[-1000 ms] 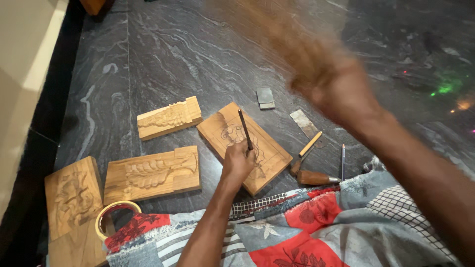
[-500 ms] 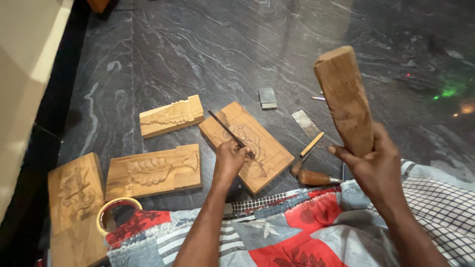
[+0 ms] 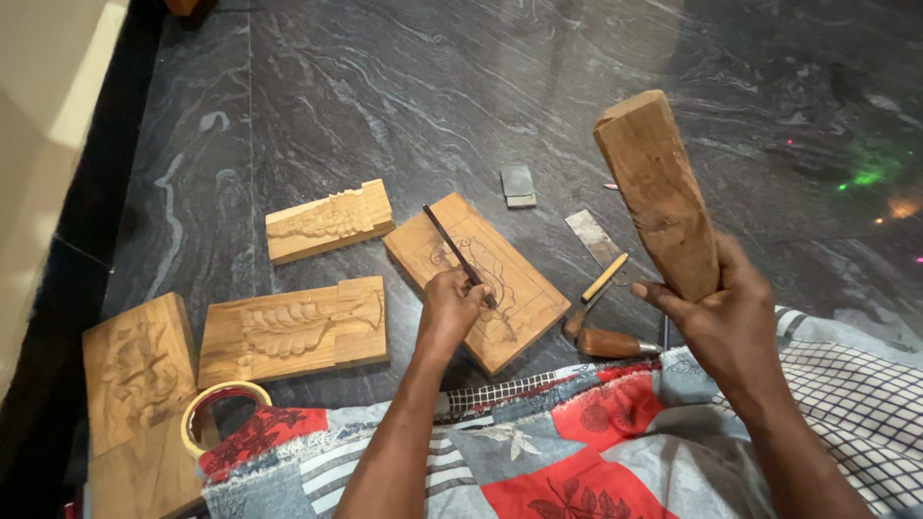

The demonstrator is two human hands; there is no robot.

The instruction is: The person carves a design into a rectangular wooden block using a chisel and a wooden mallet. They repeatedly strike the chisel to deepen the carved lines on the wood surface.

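Bare forearms (image 3: 404, 452), no sleeves

Boards and tools on the floor (image 3: 404, 86)

Under the left fingers (image 3: 460, 286) lies a carved board (image 3: 519, 288); three panels (image 3: 293, 325) lie left of them, chisels (image 3: 611, 342) right, below the right fingers (image 3: 673, 298) gripping a mallet (image 3: 656, 192).

Rough, matt wooden mallet (image 3: 659, 192); pale carved wooden panel (image 3: 476, 279), matt; dark metal chisel (image 3: 459, 255); glossy veined stone floor (image 3: 404, 86); patterned cloth (image 3: 567, 452).

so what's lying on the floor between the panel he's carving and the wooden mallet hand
In the head view, loose tools lie between the carved panel and the right hand: a yellow-handled chisel, a brown-handled chisel and a flat metal blade, on the dark stone floor.
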